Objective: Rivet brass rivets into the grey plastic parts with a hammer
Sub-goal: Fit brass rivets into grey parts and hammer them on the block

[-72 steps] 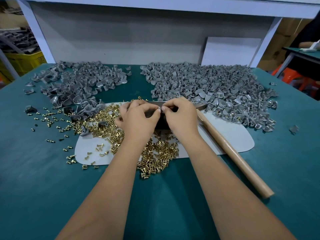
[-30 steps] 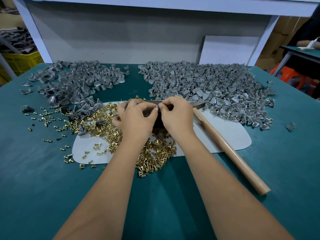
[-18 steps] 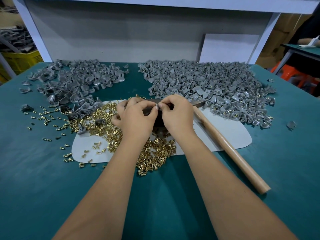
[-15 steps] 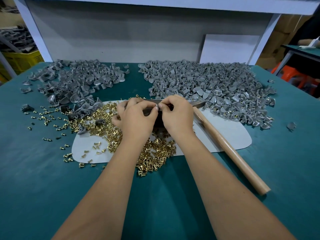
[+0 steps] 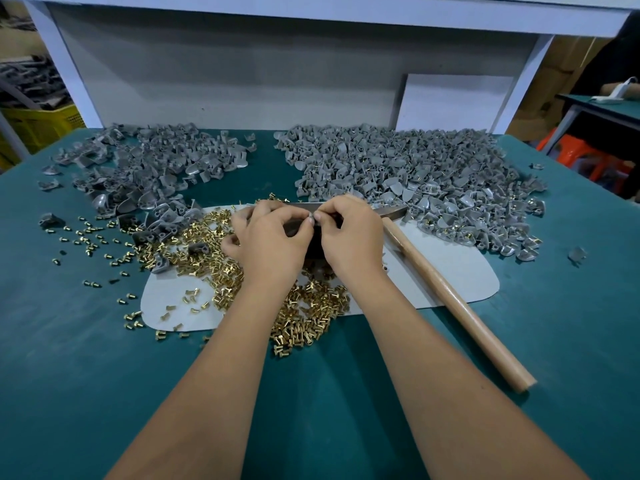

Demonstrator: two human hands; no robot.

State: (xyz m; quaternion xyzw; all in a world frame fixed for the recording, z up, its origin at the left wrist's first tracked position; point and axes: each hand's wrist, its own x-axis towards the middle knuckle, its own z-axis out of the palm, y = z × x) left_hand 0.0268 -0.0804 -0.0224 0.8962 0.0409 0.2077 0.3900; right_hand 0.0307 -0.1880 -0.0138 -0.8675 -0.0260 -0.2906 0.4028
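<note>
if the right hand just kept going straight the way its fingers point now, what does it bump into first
The right hand points left, its fingertips pinching a small grey part against those of the left hand. Going straight on, it would likely meet the left hand first; depth is hard to judge from this view.

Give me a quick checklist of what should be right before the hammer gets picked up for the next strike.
1. Small part pinched between left hand and right hand: ok.
2. Rivet seated in that part: cannot tell, fingers hide it.
3. Hammer free, handle within the right hand's reach: ok.
4. Dark block under the hands free of loose rivets: cannot tell.
5. Brass rivets in supply: ok.
6. Fingers off the strike spot: not ok.
</note>
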